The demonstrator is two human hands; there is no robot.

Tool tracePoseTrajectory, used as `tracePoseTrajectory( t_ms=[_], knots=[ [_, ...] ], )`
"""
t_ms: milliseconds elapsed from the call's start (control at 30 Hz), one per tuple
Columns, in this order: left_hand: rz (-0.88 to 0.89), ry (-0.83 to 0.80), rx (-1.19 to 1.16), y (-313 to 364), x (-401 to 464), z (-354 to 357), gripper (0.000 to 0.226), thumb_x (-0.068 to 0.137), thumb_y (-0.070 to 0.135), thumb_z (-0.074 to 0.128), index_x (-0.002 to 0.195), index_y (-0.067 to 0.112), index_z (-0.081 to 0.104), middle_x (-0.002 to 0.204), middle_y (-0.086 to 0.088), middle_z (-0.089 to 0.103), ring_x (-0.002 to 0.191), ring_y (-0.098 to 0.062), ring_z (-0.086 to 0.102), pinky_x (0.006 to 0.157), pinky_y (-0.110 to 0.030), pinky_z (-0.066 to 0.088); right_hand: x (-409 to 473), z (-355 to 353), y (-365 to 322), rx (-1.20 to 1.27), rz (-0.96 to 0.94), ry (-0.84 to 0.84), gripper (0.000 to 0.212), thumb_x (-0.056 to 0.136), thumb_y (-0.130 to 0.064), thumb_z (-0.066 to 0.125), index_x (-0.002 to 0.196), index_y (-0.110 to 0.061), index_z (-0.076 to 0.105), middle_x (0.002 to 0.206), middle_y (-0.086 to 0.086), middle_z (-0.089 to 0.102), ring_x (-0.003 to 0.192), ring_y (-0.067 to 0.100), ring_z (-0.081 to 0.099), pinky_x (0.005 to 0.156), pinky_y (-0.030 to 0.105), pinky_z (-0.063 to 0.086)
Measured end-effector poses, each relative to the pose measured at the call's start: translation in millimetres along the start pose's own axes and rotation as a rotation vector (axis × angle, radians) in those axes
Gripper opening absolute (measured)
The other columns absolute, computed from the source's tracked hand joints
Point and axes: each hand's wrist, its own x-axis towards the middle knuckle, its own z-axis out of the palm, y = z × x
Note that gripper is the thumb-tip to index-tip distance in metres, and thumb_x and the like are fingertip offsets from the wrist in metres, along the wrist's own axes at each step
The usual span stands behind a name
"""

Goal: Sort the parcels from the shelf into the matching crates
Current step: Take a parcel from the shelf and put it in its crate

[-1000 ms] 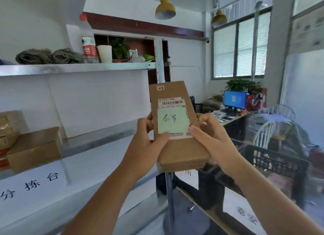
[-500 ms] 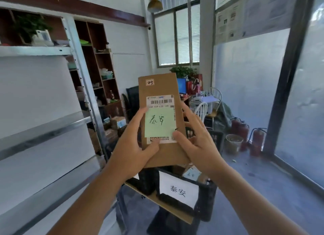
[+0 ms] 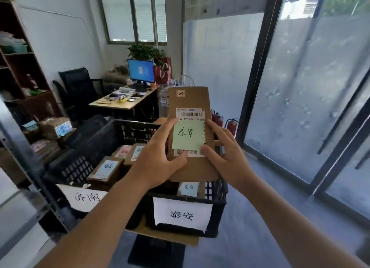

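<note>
Head view: parcel [image 3: 190, 131] above crate rim [image 3: 186, 199]

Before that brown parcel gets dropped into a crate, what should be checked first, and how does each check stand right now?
1. Grip: left hand and right hand both hold the parcel: ok.
2. Green note readable, handwritten 泰安: ok.
3. Crate sign reads 泰安, matching the note: ok.
4. Parcel is above that black crate: ok.
5. Free room inside under the parcel: cannot tell, the hands hide it.
6. Neighbouring sign 济南 marks a different crate, to be avoided: ok.
</note>
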Motion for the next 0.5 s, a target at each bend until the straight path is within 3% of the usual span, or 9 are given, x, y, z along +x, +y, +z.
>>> tracePoseTrajectory(
  t_ms=[67,200,367,500],
  knots=[
    [-0.004,-0.044,0.001,-22.6,8.3,3.0,0.087,0.092,0.041,0.074,0.157,0.055,0.019,0.154,0.018,0.044,0.131,-0.003,0.048,0.103,-0.028,0.049,4.1,15.9,11.4,0.008,0.046,0.008,0.066,0.100,-0.044,0.065,0.156,-0.053,0.032,0.133,-0.043,0.039,0.118,-0.005,0.056,0.079,0.037,0.066],
    [-0.005,-0.075,0.056,-57.5,24.4,12.0,0.087,0.091,0.040,0.075,0.159,0.051,0.020,0.148,0.023,0.045,0.121,0.005,0.045,0.086,0.003,0.036,15.5,37.9,34.1,-0.007,0.093,0.016,0.067,0.100,-0.043,0.065,0.158,-0.051,0.031,0.134,-0.042,0.039,0.115,-0.003,0.058,0.077,0.035,0.066],
    [-0.052,-0.163,0.016,-91.2,45.3,30.8,0.089,0.091,0.039,0.074,0.159,0.051,0.018,0.156,0.018,0.039,0.130,-0.002,0.043,0.100,-0.021,0.040,34.3,53.7,70.8,0.011,0.153,0.010,0.068,0.100,-0.044,0.065,0.158,-0.048,0.032,0.134,-0.039,0.040,0.114,0.001,0.060,0.078,0.036,0.066],
    [-0.122,-0.232,0.093,-116.7,56.6,40.3,0.087,0.091,0.041,0.073,0.158,0.049,0.019,0.153,0.017,0.038,0.130,-0.008,0.044,0.103,-0.030,0.044,48.7,74.4,108.3,0.035,0.197,-0.050,0.068,0.098,-0.048,0.065,0.156,-0.051,0.031,0.139,-0.028,0.041,0.118,0.011,0.061,0.079,0.035,0.066]
  ],
)
